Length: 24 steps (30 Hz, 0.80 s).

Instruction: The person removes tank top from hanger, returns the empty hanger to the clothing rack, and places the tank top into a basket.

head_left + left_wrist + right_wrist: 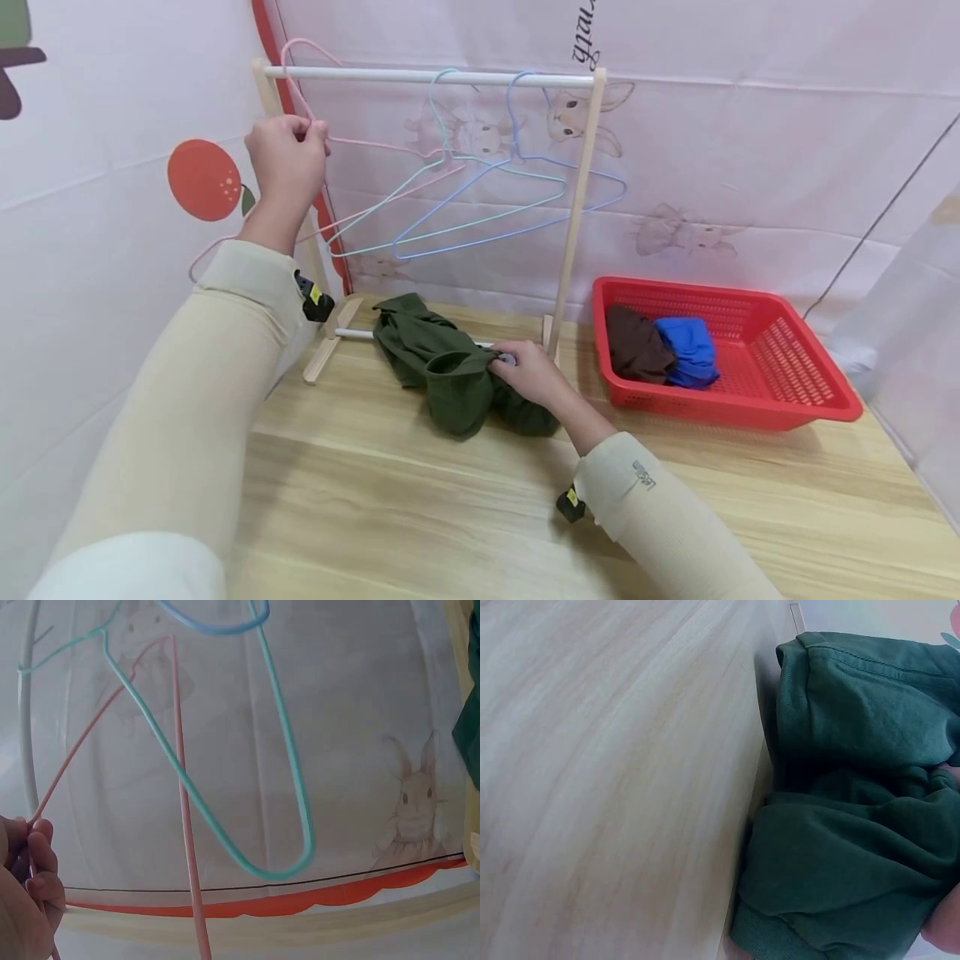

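My left hand [287, 158] is raised at the rack's left side. It pinches a pink clothes hanger [375, 144] just below the hook, which loops over the rail. The left wrist view shows the fingers [43, 859] and thumb around the hanger's wire. Lower down, my right hand [534, 375] grips a crumpled dark green garment [457, 392] that lies on the table under the rack. The right wrist view shows folds and a hemmed opening of this garment [847, 847]; most of that hand is out of frame. Which kind of garment it is cannot be told.
A wooden rack with a white rail [397, 76] stands at the back. From it hang a mint hanger [300, 795] and a blue hanger [513, 129], overlapping the pink one. On the right, a red basket [817, 367] holds brown cloth [637, 346] and blue cloth [688, 350].
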{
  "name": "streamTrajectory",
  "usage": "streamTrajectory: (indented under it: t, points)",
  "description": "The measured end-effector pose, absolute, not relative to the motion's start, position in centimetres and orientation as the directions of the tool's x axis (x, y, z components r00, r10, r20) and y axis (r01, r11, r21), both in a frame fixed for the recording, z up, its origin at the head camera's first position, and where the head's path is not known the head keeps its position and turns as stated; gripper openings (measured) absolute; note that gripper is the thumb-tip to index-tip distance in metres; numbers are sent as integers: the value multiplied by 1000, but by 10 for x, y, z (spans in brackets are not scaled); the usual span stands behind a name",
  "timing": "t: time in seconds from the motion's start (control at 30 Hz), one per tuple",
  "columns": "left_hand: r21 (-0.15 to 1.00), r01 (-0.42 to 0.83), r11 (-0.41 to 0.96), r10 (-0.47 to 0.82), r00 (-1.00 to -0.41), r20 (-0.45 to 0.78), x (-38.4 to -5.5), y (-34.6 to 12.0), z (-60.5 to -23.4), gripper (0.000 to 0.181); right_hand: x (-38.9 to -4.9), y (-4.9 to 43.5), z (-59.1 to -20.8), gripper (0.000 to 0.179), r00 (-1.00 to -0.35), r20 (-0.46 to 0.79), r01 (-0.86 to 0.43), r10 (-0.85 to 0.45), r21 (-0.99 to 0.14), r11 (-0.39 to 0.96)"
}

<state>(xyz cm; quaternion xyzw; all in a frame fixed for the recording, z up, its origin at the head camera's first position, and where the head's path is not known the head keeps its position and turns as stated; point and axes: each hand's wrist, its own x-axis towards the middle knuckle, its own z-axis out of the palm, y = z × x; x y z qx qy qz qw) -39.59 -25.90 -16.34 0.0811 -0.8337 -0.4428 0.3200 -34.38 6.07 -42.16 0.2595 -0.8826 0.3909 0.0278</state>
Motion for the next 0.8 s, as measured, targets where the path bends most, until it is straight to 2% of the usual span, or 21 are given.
streamTrajectory:
  t: [0.27,0.53,0.8]
  points:
    - [801,145,580,-394,-811,432,-413,-248,-154,37,-347,65,-423,16,-867,241,-471,-436,-682,559]
    - [729,60,681,-379,-823,422,-419,-238,-154,41,-345,66,-421,15,-862,249,-479,-442,-683,551]
    - [667,34,745,-321,-857,402,-420,-239,-167,41,-341,68,-419,16,-866,239,-471,-438,-682,559]
